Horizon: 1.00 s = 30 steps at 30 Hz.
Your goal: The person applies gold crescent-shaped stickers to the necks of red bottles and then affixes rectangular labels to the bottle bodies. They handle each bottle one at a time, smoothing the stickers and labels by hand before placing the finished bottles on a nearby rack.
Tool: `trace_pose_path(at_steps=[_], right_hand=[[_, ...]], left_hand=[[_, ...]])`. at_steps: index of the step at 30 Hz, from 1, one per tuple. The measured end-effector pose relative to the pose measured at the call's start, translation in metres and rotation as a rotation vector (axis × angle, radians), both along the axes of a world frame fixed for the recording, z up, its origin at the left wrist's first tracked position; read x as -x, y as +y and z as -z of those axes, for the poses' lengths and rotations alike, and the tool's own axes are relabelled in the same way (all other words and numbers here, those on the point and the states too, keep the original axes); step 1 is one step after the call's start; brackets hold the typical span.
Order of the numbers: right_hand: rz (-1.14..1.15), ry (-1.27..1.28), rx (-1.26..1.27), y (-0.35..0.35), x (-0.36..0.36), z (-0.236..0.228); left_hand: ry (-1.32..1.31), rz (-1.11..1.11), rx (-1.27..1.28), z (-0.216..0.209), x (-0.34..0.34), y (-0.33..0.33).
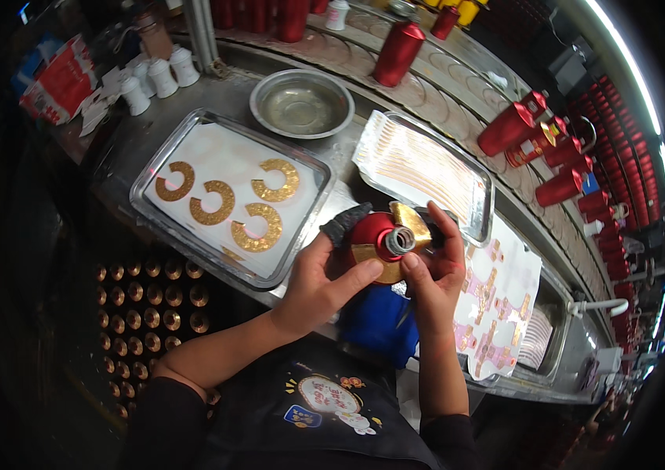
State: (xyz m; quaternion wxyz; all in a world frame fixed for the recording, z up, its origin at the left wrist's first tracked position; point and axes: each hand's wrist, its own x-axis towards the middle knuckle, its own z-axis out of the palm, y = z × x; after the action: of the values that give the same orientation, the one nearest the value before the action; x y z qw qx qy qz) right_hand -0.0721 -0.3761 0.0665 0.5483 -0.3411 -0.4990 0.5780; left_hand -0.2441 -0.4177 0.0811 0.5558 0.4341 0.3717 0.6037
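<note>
A red metal bottle is held in front of me, tilted so that its bare threaded neck points up toward me. My left hand is closed round its left side, the thumb pressing on the shoulder; dark covers wrap some fingertips. A gold C-shaped label curves round the neck, its right end standing up off the shoulder. My right hand grips the label and the bottle's right side, thumb beside the neck. Left of the bottle, several like gold labels lie on a white sheet in a metal tray.
A metal bowl of liquid stands behind the tray. To the right are a second tray with striped sheets and a patterned label sheet beside a sink. Red bottles line a conveyor at the back. Gold-topped rows stand lower left.
</note>
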Motion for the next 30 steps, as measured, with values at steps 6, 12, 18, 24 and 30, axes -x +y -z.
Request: trace_pose_path(at_steps=[6, 12, 18, 24, 30], right_hand=[[0.008, -0.133, -0.175, 0.010, 0.002, 0.011], [0.002, -0.204, -0.195, 0.021, -0.003, 0.024], [0.140, -0.402, -0.292, 0.022, -0.007, 0.028], [0.154, -0.480, -0.339, 0.013, 0.011, 0.034], [0.133, -0.504, -0.333, 0.007, 0.030, 0.032]], left_hand=[[0.154, -0.133, -0.007, 0.002, 0.003, 0.002], [0.345, -0.373, -0.003, 0.020, -0.009, 0.002], [0.285, -0.494, -0.076, 0.037, -0.031, 0.010], [0.238, -0.490, -0.024, 0.047, -0.042, 0.018], [0.183, -0.507, -0.012, 0.052, -0.051, 0.028]])
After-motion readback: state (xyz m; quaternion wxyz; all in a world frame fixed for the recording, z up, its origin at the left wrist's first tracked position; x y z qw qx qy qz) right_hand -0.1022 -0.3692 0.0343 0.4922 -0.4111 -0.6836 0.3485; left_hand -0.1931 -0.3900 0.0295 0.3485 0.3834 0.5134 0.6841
